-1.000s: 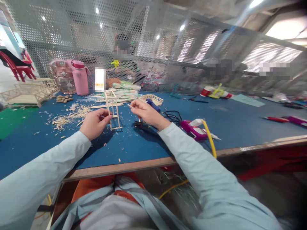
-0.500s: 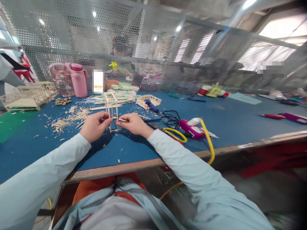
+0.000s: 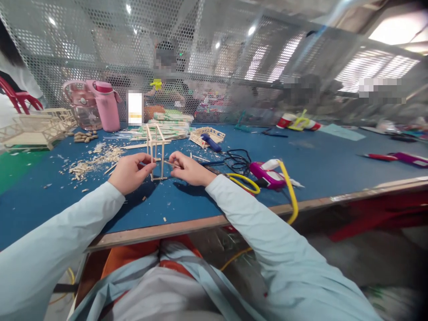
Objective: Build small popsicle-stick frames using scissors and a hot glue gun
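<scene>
A slim box-shaped frame of thin wooden sticks [image 3: 162, 156] stands upright on the blue tabletop in front of me. My left hand [image 3: 132, 172] pinches its left side, thumb and forefinger closed on an upright. Just right of the frame, my right hand [image 3: 190, 169] is closed in a pinch on a short thin wooden stick [image 3: 171, 163], whose tip points left toward the frame. Behind the hands lie a blue-handled glue gun [image 3: 211, 142] and a small wooden tray-like frame [image 3: 219, 133].
Wood scraps [image 3: 92, 165] are scattered left of my left hand. Pink bottles [image 3: 107, 107] and stick bundles [image 3: 172, 122] stand or lie behind. A purple device [image 3: 267, 174] with a yellow cable [image 3: 291, 191] sits on the right. Larger wooden models [image 3: 31, 129] rest far left.
My right hand has drawn slightly right, away from the wooden frame, with the stick still pinched. My left hand stays on the frame. The view has shifted a little.
</scene>
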Available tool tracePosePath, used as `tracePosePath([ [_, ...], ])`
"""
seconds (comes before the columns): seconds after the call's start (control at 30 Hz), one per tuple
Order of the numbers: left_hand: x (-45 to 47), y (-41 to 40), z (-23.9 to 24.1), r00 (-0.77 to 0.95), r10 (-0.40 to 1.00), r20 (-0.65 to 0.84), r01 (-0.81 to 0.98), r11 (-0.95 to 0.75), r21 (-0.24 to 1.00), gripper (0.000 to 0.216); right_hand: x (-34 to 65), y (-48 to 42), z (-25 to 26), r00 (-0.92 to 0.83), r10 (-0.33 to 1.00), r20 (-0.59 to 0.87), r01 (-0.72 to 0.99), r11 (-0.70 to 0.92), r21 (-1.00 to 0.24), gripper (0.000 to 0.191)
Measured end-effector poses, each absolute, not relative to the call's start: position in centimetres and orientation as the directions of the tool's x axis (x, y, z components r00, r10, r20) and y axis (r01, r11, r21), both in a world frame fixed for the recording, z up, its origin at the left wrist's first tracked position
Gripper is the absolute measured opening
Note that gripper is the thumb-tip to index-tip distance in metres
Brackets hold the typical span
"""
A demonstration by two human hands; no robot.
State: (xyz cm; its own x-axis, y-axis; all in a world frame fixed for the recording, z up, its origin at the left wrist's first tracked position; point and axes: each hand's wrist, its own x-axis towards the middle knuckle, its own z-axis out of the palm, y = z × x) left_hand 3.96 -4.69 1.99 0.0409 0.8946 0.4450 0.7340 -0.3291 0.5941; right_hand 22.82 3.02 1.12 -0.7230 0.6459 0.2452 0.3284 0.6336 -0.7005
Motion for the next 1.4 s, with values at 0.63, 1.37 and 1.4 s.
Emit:
tracePosePath([
  [0.63, 3.8, -4.6, 1.8, 0.014, 0.9, 0.437, 0.731, -0.307, 0.61, 0.026, 23.5, 2.9, 1.7, -0.823, 0.543, 0.166, 0.456, 0.806, -0.376, 0.019],
  [1.37, 3.7, -4.5, 1.8, 0.039, 0.891, 0.452, 0.722, -0.338, 0.604, 0.025, 23.9, 2.8, 2.3, -0.783, 0.614, 0.097, 0.548, 0.755, -0.361, 0.013],
  [1.4, 3.7, -4.5, 1.8, 0.045, 0.893, 0.448, 0.725, -0.337, 0.6, 0.025, 23.9, 2.8, 2.3, -0.781, 0.617, 0.094, 0.552, 0.754, -0.356, 0.013],
])
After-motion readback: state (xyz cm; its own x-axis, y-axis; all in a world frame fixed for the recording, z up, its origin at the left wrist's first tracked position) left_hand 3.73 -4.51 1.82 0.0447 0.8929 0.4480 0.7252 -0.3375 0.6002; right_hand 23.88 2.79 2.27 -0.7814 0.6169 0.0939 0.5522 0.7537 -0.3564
